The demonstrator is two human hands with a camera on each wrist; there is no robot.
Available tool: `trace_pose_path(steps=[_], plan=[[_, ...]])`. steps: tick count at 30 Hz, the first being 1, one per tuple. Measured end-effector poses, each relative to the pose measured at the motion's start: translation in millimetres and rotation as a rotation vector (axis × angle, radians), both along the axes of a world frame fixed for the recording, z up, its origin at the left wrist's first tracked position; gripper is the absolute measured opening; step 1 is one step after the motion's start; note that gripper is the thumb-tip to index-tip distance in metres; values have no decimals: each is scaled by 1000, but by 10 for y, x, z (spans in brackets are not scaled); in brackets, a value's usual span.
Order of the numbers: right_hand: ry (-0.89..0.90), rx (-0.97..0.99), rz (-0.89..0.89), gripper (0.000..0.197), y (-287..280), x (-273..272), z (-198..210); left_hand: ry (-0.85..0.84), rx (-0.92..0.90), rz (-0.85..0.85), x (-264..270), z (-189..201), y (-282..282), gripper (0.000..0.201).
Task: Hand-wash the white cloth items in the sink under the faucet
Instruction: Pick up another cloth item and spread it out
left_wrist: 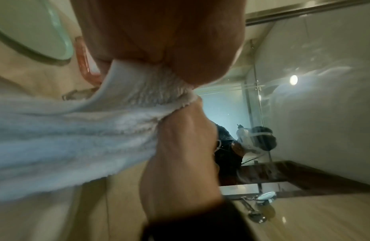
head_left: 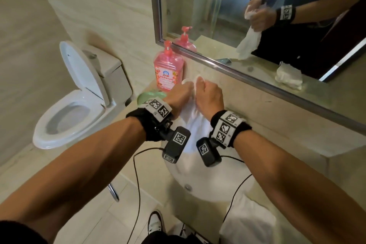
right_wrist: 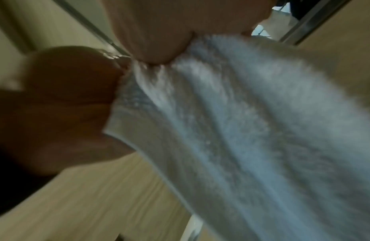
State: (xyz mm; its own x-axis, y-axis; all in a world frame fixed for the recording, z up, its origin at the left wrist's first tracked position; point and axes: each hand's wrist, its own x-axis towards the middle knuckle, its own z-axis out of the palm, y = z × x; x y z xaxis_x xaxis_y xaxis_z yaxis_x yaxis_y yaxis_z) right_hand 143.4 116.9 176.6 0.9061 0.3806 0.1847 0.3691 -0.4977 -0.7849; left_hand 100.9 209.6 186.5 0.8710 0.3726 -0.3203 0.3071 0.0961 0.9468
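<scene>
Both the left hand (head_left: pixel 181 94) and the right hand (head_left: pixel 208 94) are gripping the bunched top of a white terry towel (head_left: pixel 193 123), which is hanging over the sink (head_left: pixel 208 182). Probably soft, limp and water-heavy; best held by gathered folds.

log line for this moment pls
left hand grips white towel | right hand grips it too | towel hangs over sink
</scene>
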Motion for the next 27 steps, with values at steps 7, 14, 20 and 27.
trace_pose_path(steps=[7,14,20,27], plan=[[-30,-235,91,53,-30,98,-11,-13,-31,-14,-186,31,87,18],[179,-281,463,34,-420,275,226,157,581,-406,-476,286,675,73],[292,-170,328,41,-608,331,255,69,671,-508,-559,148,740,36],[137,135,71,37,-208,-123,-83,-66,33,-17,-304,84,207,54]])
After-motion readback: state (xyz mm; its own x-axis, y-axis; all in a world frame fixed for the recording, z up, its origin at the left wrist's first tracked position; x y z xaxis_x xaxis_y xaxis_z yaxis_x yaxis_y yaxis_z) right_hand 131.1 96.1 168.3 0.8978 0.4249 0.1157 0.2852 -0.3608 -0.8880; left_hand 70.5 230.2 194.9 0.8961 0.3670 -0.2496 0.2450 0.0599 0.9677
